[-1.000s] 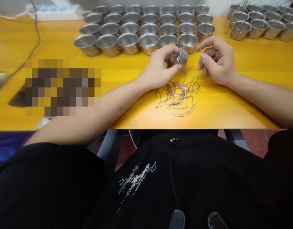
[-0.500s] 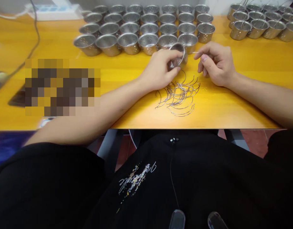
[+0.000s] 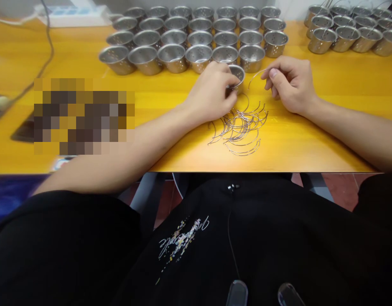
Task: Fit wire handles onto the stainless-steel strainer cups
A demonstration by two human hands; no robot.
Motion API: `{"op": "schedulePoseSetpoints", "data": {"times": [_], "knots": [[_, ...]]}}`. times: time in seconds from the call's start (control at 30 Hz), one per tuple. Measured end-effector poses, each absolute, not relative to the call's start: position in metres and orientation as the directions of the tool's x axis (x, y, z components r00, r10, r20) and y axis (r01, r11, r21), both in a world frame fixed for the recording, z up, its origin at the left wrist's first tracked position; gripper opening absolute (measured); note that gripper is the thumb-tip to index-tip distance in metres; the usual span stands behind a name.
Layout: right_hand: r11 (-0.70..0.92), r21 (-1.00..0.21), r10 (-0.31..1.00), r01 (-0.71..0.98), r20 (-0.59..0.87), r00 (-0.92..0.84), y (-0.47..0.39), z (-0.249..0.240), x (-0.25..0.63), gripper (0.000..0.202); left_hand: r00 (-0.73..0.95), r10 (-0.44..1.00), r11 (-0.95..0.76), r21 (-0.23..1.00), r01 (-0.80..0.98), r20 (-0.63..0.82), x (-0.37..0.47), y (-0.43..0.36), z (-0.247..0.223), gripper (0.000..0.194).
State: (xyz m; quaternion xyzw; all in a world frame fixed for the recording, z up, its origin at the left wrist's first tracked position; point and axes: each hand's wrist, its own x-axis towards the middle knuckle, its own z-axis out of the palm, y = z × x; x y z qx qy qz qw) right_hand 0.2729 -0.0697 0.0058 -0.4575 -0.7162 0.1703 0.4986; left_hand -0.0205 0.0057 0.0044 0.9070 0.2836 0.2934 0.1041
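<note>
My left hand (image 3: 211,93) is closed on the near side of a small metal cup (image 3: 239,75), just in front of the front row of cups. Its fingers cover much of that cup. To the right, my right hand (image 3: 290,85) pinches one curved wire handle (image 3: 256,76) between thumb and fingers; the wire's free end points left and down, apart from the cup. Below both hands lies a loose pile of curved wire handles (image 3: 242,125) on the yellow table (image 3: 183,148).
Several rows of perforated metal cups (image 3: 172,57) stand behind my hands. A second group of cups, with wires on them, (image 3: 322,40) is at the back right. A white power strip (image 3: 75,17) and a dark cable (image 3: 49,42) lie at the left. A blurred-out patch covers the table's left.
The cup in my left hand has tipped from leaning rightward to more upright and lower. The wire in my right hand has swung so that more of its curve shows.
</note>
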Motion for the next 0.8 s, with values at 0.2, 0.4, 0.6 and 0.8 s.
{"op": "schedulePoseSetpoints", "data": {"times": [0.2,0.4,0.6,0.8], "knots": [[0.439,-0.756,0.872,0.485,0.489,-0.027,-0.073,0.007,0.273,0.041,0.679,0.569,-0.820,0.254,0.513,0.464,-0.019,0.003,0.007,0.020],[0.424,-0.771,0.879,0.475,0.477,-0.012,-0.073,0.010,0.271,0.051,0.630,0.625,-0.776,0.276,0.567,0.462,-0.022,-0.012,0.024,0.047],[0.426,-0.783,0.879,0.454,0.476,-0.004,-0.068,0.008,0.270,0.048,0.554,0.648,-0.761,0.412,0.502,0.522,-0.025,-0.019,0.029,0.093],[0.453,-0.754,0.874,0.476,0.482,-0.068,-0.070,0.011,0.272,0.046,0.574,0.714,-0.687,0.563,0.460,0.401,-0.025,0.000,0.009,0.098]]}}
